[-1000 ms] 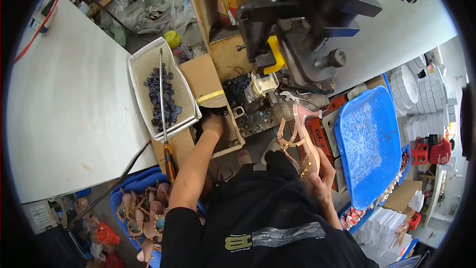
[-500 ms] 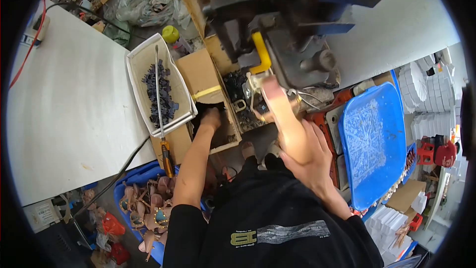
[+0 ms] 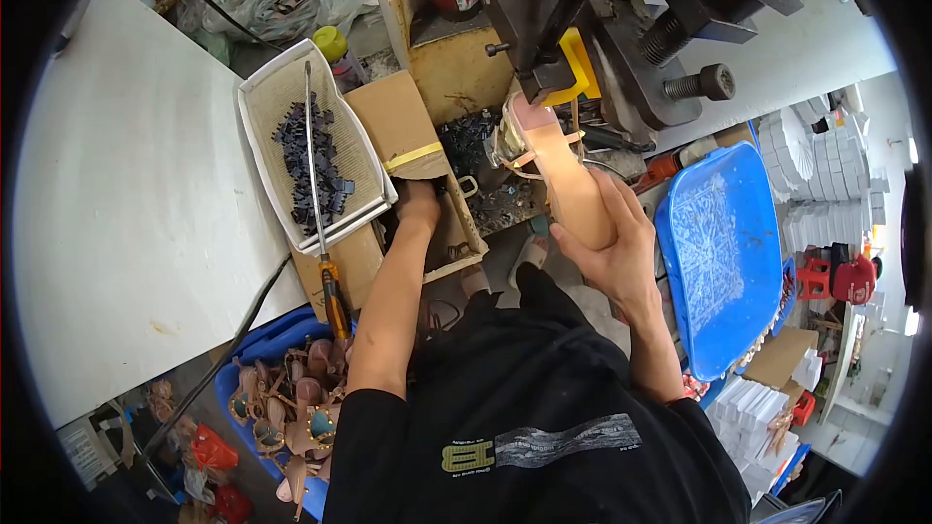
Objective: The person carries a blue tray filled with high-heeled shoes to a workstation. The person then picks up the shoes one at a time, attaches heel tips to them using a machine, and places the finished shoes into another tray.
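My right hand [image 3: 626,252] is closed around one end of a tan strappy sandal [image 3: 568,180], fingers along one edge and thumb on the other. The far pink end of its sole lies against or just beneath the yellow piece [image 3: 578,68] on a black metal machine [image 3: 544,24]. Thin straps stick out from the sandal's sides. My left hand [image 3: 418,206] reaches into a cardboard box [image 3: 468,257] through its opening. Its fingers are hidden inside, so what they touch does not show.
Left of the box, a white tray [image 3: 254,102] holds small dark clips, with a long screwdriver [image 3: 333,296] across it. Below is a blue basket [image 3: 228,378] of sandals. On the right stand a blue tray [image 3: 723,272] and stacked white boxes [image 3: 752,417].
The camera view has shifted, showing more of the machine. My right hand still holds the sandal, its far end now close under the yellow piece. My left hand remains inside the box.
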Motion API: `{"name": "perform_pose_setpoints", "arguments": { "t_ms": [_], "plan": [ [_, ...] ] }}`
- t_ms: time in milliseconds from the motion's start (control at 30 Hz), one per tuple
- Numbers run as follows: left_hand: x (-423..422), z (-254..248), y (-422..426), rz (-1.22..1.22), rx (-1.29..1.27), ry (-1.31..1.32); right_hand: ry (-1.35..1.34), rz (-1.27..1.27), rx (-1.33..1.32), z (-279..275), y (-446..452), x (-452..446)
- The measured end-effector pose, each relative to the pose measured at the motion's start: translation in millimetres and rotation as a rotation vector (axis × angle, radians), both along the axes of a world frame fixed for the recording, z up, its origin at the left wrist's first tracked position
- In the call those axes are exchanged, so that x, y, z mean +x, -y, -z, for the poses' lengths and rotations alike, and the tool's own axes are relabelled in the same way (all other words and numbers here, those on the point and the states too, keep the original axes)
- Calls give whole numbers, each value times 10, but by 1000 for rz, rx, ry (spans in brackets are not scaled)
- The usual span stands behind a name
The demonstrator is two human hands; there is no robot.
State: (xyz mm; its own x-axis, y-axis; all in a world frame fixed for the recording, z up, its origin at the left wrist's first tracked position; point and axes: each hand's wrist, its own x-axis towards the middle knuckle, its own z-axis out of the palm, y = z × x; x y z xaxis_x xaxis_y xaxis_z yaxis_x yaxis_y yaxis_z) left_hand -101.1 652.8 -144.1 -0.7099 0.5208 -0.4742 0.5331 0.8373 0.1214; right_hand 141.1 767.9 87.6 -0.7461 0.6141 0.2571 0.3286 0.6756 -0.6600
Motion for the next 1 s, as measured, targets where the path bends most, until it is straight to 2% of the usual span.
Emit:
{"name": "perform_pose_setpoints", "arguments": {
  "t_ms": [133, 233, 333, 400, 500, 600, 733, 767, 867, 900, 1000],
  "plan": [
    [3, 73, -14, 146, -91, -101, -10, -20, -10, -11, -12, 5],
    [-31, 228, 21, 97, 42, -78, -5, -15, -8, -10, -8, 12],
    [-44, 179, -36, -387, 333, 130, -5, -20, 19, 25, -35, 26],
    [-119, 624, -2, -296, 311, 11, 1, -21, -20, -15, -39, 22],
    [-271, 1111, 9, -175, 221, -22, -5, -8, -52, -33, -31, 26],
    [-378, 1697, 6, -2, 290, -183, -20, -22, -49, -8, -40, 39],
    [-127, 924, -72, 279, -43, -300, -12, -45, -61, -96, -10, -5],
    [-62, 811, -73, 384, -174, -403, 5, -32, -56, -88, -2, -7],
    [-75, 730, -123, -48, 130, 77, 35, -6, -20, -52, 13, -12],
    [-83, 419, -100, -212, 260, 335, 40, -4, -9, -38, 24, -17],
    [9, 376, -128, -104, 251, 95, 53, 3, 62, 8, -7, -6]
  ]
}}
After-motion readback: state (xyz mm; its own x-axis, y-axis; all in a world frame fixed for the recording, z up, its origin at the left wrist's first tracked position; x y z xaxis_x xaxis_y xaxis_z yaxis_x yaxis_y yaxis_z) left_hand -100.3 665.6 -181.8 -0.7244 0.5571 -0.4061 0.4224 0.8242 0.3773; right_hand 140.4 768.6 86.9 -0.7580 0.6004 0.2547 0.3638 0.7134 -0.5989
